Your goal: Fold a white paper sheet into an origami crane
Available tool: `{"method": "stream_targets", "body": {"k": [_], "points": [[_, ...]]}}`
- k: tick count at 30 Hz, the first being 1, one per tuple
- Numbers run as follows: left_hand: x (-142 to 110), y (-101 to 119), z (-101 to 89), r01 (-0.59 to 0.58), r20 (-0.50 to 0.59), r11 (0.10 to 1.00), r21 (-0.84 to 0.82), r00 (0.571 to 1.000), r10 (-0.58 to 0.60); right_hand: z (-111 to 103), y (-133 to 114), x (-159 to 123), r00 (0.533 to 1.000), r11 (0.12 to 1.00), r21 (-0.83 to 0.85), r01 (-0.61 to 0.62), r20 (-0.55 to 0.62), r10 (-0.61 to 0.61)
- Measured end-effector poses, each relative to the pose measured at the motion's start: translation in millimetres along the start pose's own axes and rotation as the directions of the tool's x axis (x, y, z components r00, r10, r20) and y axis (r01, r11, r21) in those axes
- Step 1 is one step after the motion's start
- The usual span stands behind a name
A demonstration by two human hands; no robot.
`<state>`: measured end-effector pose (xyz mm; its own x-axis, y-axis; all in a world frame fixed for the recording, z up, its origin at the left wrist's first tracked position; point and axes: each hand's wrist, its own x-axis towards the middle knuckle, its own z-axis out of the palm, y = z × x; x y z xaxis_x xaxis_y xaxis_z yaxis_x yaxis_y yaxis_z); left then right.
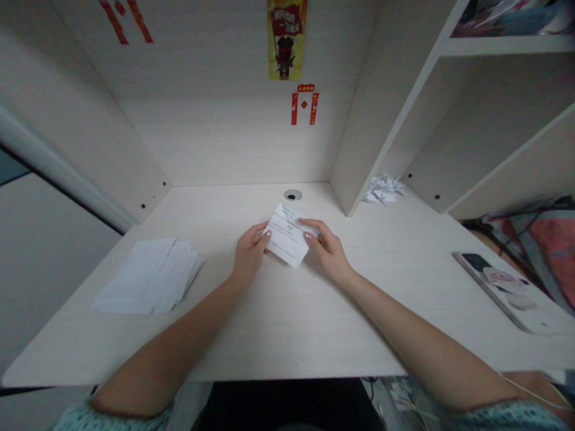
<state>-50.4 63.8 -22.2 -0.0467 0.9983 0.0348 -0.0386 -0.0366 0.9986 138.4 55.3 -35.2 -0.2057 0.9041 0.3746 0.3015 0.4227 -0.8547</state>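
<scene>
Taking the desk [287,341] from my remote seat as a clock face centred on the printed paper slip, I start between eight and nine o'clock. A stack of white paper sheets [130,281] lies there, fanned toward its right side, and neither hand touches it.

At nine o'clock of the slip, the left hand [249,248] pinches its near-left edge, thumb on top and fingers tucked beneath. The printed paper slip [287,236] is held up at the middle of the desk, turned askew (its print is too small for me to read from here). The cable grommet [293,195] sits just past it at twelve.

Between three and four, the right hand [331,251] grips the opposite edge, thumb over the face, index finger reaching along the upper side.

Farther out, at two o'clock, loose white paper scraps [384,188] lie heaped beyond the divider panel [372,108]; between three and four, a smartphone [516,299] lies back side up.

As for progress, I judge this slip mid-handling: it is in both hands and looks whole, while putting it down is not yet done. How many sheets are left in the stack, I can't count.
</scene>
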Motion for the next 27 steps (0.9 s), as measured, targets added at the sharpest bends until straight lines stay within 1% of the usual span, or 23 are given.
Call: {"method": "stream_targets", "body": {"k": [3,5,7,9,11,14,17,20,23,25,27], "points": [[5,-3,-4.6,-0.043,-0.053,0.998,0.035,0.998,0.044,1,3,1,0.996,0.999,0.031,0.042,0.074,-0.044],[7,-3,-7.0,-0.042,-0.091,0.997,0.061,0.995,0.047,2,5,2,0.988,0.997,0.026,0.075,0.132,-0.077],[9,-3,-8.7,-0.031,-0.11,0.995,0.091,0.993,0.041,2,7,3,0.984,0.994,-0.015,0.11,0.143,-0.106],[9,-2,-9.4,-0.031,-0.105,0.993,0.114,0.994,0.043,0,8,3,0.988,0.99,-0.077,0.117,0.107,-0.108],[9,-2,-9.4,-0.042,-0.083,0.991,0.128,0.995,0.053,-2,8,4,0.993,0.989,-0.096,0.114,0.053,-0.109],[8,1,-8.2,-0.037,-0.06,0.992,0.124,0.997,0.045,-5,7,7,0.993,0.993,-0.008,0.117,-0.033,-0.118],[6,5,-6.1,0.001,-0.038,0.993,0.122,0.999,0.003,-6,5,10,0.988,0.991,0.107,0.078,-0.142,-0.063],[4,8,-4.1,0.07,0.041,0.989,0.134,0.996,-0.076,-7,4,11,0.975,0.986,0.168,-0.011,-0.219,0.048],[4,7,-3.2,0.114,0.128,0.98,0.161,0.983,-0.135,-7,4,12,0.944,0.964,0.248,-0.095,-0.284,0.166],[4,4,-3.2,0.103,0.181,0.984,0.148,0.975,-0.129,-7,6,13,0.92,0.942,0.318,-0.111,-0.325,0.218],[4,2,-3.1,0.079,0.211,0.987,0.142,0.971,-0.108,-7,7,14,0.908,0.925,0.364,-0.11,-0.343,0.243]]}}
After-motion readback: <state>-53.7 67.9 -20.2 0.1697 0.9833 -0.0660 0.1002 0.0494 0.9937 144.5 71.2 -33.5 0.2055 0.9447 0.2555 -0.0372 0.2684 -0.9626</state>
